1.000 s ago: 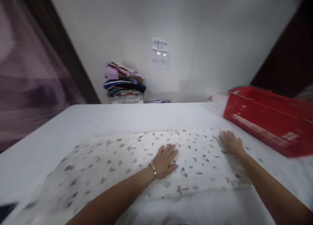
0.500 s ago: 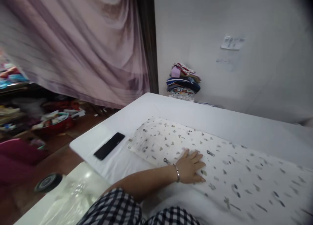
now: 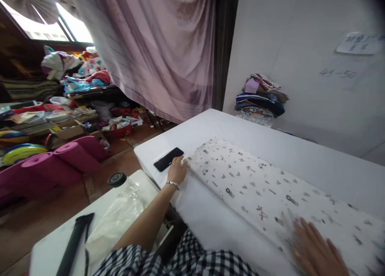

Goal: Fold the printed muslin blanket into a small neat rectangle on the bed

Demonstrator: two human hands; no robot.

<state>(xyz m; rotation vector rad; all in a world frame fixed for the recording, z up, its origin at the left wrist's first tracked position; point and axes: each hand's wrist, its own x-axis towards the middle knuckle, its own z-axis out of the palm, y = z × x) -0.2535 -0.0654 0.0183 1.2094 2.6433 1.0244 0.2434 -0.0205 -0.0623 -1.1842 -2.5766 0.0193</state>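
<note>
A long white cloth [image 3: 240,180] printed with small brown and grey motifs lies spread across the white tabletop [image 3: 192,129]. At its near left corner my left hand [image 3: 177,171] has its fingers closed on the cloth edge. Beside those fingers, a black phone [image 3: 168,159] rests on the table. My right hand [image 3: 319,248], a little blurred, has its fingers stretched out flat over the cloth at the lower right.
A lower white surface at left bears clear plastic [image 3: 120,216], a black-lidded container [image 3: 117,179] and a black rod-like object [image 3: 75,244]. Pink rolls [image 3: 72,160] lie on the floor. A pink curtain [image 3: 168,47] hangs behind; folded fabrics [image 3: 260,97] are stacked by the wall.
The view has swung left. My left hand has left the middle of the cloth and now grips its corner near the phone. My right hand has come into view at the lower right.
</note>
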